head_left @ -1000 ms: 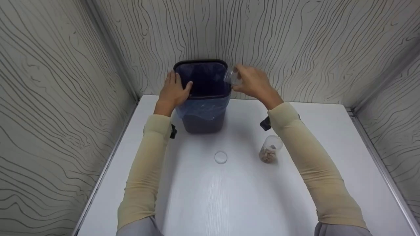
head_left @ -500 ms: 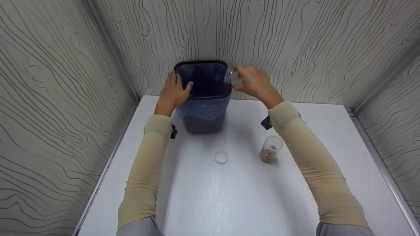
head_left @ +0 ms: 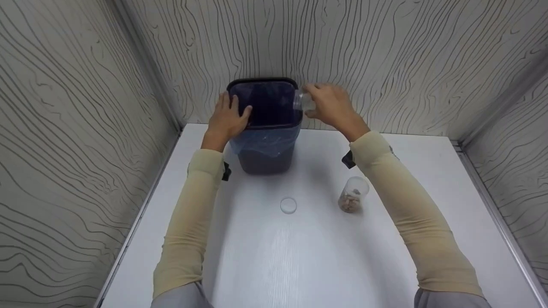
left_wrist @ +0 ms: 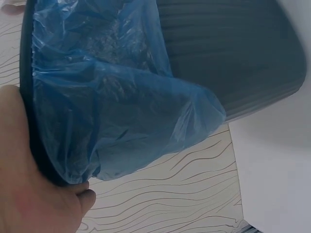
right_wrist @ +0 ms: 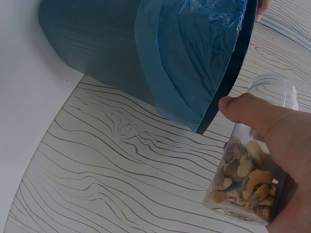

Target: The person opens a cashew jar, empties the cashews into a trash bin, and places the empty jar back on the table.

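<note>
My left hand [head_left: 227, 122] grips the near-left rim of a dark trash bin [head_left: 265, 163], its thumb over the opening. In the left wrist view its fingertips [left_wrist: 86, 200] show below the rim. A blue bag [head_left: 269, 143] lines the bin and folds down outside it. At the bin's right rim, my right hand [head_left: 333, 106] holds a clear, lidless jar [head_left: 305, 102] on its side, mouth toward the opening. Inside that jar, in the right wrist view, lie mixed nuts [right_wrist: 248, 182], cashews among them. The bin's bottom is too dark to make out.
On the white table [head_left: 265, 256], a second clear jar [head_left: 353, 194], part filled with brownish pieces, stands near the right forearm. A round white lid [head_left: 288, 205] lies in front of the bin. Wood-patterned panels [head_left: 342, 42] wall the back and both sides.
The right hand has shifted the jar's mouth very slightly at the bin's right rim, and its fingers have moved a little on the jar. The left hand and bin stay practically still.
</note>
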`<state>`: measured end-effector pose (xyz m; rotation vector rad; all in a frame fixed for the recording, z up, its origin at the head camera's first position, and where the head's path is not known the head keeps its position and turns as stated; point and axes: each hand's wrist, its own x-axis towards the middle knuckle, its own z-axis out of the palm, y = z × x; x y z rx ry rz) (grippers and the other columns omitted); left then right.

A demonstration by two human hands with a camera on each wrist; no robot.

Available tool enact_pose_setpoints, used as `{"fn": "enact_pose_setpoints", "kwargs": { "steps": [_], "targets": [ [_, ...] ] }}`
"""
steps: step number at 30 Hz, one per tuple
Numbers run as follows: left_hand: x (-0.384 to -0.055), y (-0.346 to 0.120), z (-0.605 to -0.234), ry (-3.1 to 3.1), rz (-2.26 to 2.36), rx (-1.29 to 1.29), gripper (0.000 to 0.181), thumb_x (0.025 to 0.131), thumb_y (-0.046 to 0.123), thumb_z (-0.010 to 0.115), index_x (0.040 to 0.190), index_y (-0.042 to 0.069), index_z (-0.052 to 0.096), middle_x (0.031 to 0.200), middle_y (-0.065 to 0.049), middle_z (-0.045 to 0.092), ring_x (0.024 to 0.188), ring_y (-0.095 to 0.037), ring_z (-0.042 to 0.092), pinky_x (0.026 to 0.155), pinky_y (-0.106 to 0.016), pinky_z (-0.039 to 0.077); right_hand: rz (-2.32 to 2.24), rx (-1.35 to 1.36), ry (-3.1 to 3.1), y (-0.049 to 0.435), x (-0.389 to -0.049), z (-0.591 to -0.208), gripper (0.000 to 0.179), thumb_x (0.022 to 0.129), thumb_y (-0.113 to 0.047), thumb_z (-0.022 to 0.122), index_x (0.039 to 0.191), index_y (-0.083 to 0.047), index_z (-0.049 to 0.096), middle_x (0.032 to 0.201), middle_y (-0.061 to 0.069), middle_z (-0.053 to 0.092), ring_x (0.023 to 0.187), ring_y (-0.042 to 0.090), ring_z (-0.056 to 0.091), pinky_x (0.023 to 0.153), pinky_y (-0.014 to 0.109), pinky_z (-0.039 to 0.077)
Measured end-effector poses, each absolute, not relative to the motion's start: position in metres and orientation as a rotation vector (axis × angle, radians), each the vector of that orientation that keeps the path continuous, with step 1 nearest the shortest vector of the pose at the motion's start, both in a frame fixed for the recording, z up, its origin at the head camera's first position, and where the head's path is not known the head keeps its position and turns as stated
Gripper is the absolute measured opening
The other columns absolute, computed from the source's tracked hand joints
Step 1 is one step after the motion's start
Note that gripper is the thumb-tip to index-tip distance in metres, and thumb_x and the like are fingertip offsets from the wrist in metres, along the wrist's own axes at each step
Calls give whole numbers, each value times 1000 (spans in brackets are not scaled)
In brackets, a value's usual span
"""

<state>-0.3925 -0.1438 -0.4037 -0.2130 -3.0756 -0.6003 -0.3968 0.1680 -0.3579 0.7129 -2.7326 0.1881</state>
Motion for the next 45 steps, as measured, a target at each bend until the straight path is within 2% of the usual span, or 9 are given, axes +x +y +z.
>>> {"fn": "enact_pose_setpoints", "kwargs": {
  "steps": [10, 15, 26, 33, 40, 45],
  "targets": [
    [-394, -146, -403, -3061, -631, -212, 81, 113, 58, 25, 171, 3, 13, 179, -21, -2, 168, -36, -2, 137, -50, 10, 147, 726, -2692, 165, -396, -357, 61, 87, -23, 91, 140, -13, 64, 122, 14, 77, 108, 37, 71, 90, 53, 59],
    [-392, -149, -402, -3075, -635, -227, 79, 114, 54, 25, 171, 1, 10, 179, -22, -5, 168, -37, -2, 137, -50, 9, 112, 713, -2689, 164, -397, -358, 61, 86, -23, 91, 140, -14, 64, 130, 15, 75, 113, 40, 70, 95, 56, 58],
    [-391, -150, -400, -3081, -578, -252, 78, 113, 52, 25, 171, 1, 8, 179, -20, -4, 168, -35, -2, 137, -49, 8, 47, 696, -2677, 164, -400, -357, 63, 87, -21, 91, 142, -14, 62, 131, 18, 72, 122, 43, 66, 105, 60, 53],
    [-392, -148, -400, -3083, -561, -248, 79, 114, 54, 23, 171, 1, 8, 180, -20, -4, 168, -35, -3, 137, -49, 6, 40, 715, -2593, 164, -398, -358, 60, 86, -18, 91, 140, -13, 64, 127, 18, 74, 117, 44, 69, 99, 60, 56],
    [-392, -147, -402, -3067, -544, -255, 79, 114, 53, 23, 170, -2, 11, 179, -22, -2, 168, -36, -3, 137, -49, 3, -19, 686, -2641, 162, -396, -358, 60, 89, -19, 89, 142, -15, 62, 131, 17, 72, 123, 43, 66, 102, 60, 55],
    [-390, -147, -403, -3050, -556, -257, 79, 114, 52, 25, 169, -3, 12, 179, -23, 0, 168, -37, -2, 137, -48, 4, -26, 697, -2617, 161, -397, -360, 56, 91, -18, 86, 142, -15, 63, 129, 18, 72, 121, 43, 66, 100, 59, 55]
  ]
}}
